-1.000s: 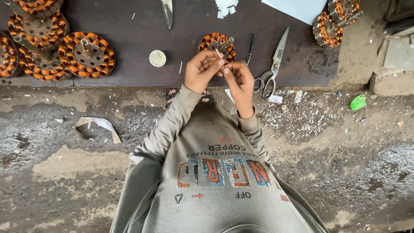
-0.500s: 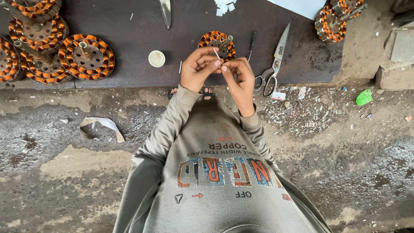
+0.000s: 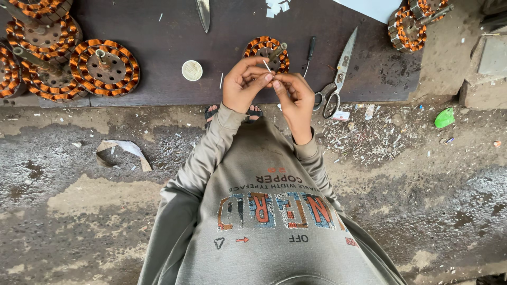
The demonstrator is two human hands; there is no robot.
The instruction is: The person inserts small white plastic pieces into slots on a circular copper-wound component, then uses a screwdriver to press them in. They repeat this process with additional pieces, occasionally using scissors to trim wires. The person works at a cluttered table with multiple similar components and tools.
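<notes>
My left hand (image 3: pixel 242 84) and my right hand (image 3: pixel 293 96) meet in front of my chest, fingertips pinched together on a thin white strip (image 3: pixel 267 65) that sticks up between them. Just beyond them, on the dark board (image 3: pixel 232 31), lies a round stator with orange-wrapped copper coils (image 3: pixel 265 48). Scissors (image 3: pixel 336 74) and a small screwdriver (image 3: pixel 309 51) rest on the board to the right of my hands.
Several more wound stators (image 3: pixel 104 66) are stacked at the board's left, others (image 3: pixel 406 26) at the upper right. A small round tin (image 3: pixel 191 70), a blade tip (image 3: pixel 203 13), a bent paper strip (image 3: pixel 122 152) and a green scrap (image 3: pixel 444 117) lie about the littered ground.
My hands stay pinched on the white strip, shifting only slightly. Nothing on the board has moved.
</notes>
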